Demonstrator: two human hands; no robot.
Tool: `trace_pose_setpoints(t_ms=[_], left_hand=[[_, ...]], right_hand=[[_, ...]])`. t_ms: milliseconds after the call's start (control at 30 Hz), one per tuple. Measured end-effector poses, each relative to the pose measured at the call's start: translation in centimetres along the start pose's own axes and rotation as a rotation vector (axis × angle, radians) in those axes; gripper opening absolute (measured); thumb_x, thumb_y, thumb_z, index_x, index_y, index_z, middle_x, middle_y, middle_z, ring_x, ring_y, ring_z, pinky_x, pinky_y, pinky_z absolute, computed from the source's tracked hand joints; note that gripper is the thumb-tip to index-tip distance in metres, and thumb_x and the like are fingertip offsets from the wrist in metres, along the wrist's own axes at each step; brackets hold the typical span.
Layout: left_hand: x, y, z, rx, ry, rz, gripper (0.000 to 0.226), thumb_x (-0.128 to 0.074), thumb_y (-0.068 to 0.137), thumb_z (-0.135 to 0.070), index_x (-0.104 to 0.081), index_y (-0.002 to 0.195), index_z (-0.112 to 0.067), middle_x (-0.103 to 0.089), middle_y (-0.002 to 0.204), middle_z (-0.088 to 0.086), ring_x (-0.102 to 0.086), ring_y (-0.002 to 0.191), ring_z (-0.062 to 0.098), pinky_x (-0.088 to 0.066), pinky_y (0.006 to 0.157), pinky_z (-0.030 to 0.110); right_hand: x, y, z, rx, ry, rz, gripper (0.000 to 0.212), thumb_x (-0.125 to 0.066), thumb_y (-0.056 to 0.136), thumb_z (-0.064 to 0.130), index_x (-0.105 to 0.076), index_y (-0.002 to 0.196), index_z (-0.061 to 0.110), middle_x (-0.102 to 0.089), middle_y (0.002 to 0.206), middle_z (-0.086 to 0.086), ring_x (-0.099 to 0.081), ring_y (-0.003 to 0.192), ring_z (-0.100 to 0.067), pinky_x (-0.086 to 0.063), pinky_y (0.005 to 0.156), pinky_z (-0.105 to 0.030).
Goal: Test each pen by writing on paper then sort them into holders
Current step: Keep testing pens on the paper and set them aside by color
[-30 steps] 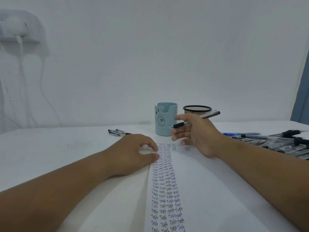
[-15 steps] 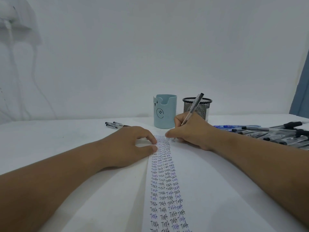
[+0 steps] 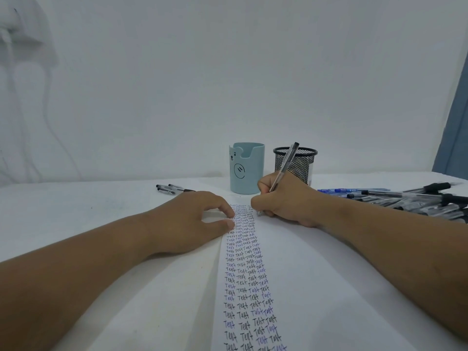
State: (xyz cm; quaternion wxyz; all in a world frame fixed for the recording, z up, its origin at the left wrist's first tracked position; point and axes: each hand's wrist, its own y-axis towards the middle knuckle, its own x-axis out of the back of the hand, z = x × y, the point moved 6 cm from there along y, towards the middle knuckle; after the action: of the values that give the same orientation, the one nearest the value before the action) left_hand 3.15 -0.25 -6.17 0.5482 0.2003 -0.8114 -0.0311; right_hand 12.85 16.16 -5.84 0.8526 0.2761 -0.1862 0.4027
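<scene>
— How are the hands seen?
— The right hand [image 3: 286, 201] is curled round a pen [image 3: 283, 167], tip on the paper [image 3: 316, 287]; the left hand [image 3: 192, 219] is pressed flat there, gripping nothing.
— And the holders?
— The blue holder [image 3: 247, 171] and mesh holder [image 3: 298, 164] are placed just beyond the right hand.

Soft, even, slightly dim light with a cool blue-grey cast fills the scene; no lamp or window shows. Shadows are faint: a pale grey band falls on the white sheet of paper [image 3: 316, 287] under the right forearm, and another lies under the left forearm on the white table top [image 3: 76, 211]. There is no glare, even on the clear plastic pens heaped at right [image 3: 417, 201]. The wide lens bends straight lines, so the table's far edge bows and the forearms swell toward the lower corners. The handwritten words are crisp at centre; the white wall fitting with cables at upper left [image 3: 20, 29] is smeared and soft.
</scene>
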Motion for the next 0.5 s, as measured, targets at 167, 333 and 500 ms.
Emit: trace_pose_setpoints(t_ms=[167, 333, 500], left_hand=[[0.03, -0.01, 0.04, 0.003, -0.002, 0.005, 0.022, -0.062, 0.092, -0.052, -0.065, 0.112, -0.043, -0.057, 0.112, -0.034, -0.039, 0.102, -0.029, -0.029, 0.081, -0.002], [0.01, -0.05, -0.10, -0.016, -0.006, 0.009, 0.022, -0.062, 0.093, -0.050, -0.066, 0.112, -0.041, -0.059, 0.114, -0.032, -0.039, 0.108, -0.027, -0.028, 0.082, -0.006], [0.03, -0.06, -0.18, -0.016, -0.007, 0.009, 0.023, -0.061, 0.093, -0.050, -0.066, 0.113, -0.040, -0.058, 0.112, -0.033, -0.037, 0.099, -0.033, -0.028, 0.079, -0.007]], right_hand=[[-0.02, -0.05, 0.10, 0.017, -0.010, -0.008, 0.037, -0.069, 0.076, 0.003, -0.042, 0.053, 0.016, -0.054, 0.049, -0.005, -0.054, 0.048, -0.013, -0.037, 0.053, -0.025], [0.12, 0.18, 0.09, 0.038, -0.067, -0.020, 0.040, -0.069, 0.073, 0.008, -0.039, 0.050, 0.019, -0.042, 0.054, -0.007, -0.042, 0.056, -0.018, -0.032, 0.059, -0.030], [0.19, 0.16, -0.26, 0.032, 0.020, -0.012, 0.042, -0.068, 0.074, 0.002, -0.038, 0.051, 0.020, -0.045, 0.055, -0.011, -0.047, 0.056, -0.021, -0.031, 0.054, -0.027]])
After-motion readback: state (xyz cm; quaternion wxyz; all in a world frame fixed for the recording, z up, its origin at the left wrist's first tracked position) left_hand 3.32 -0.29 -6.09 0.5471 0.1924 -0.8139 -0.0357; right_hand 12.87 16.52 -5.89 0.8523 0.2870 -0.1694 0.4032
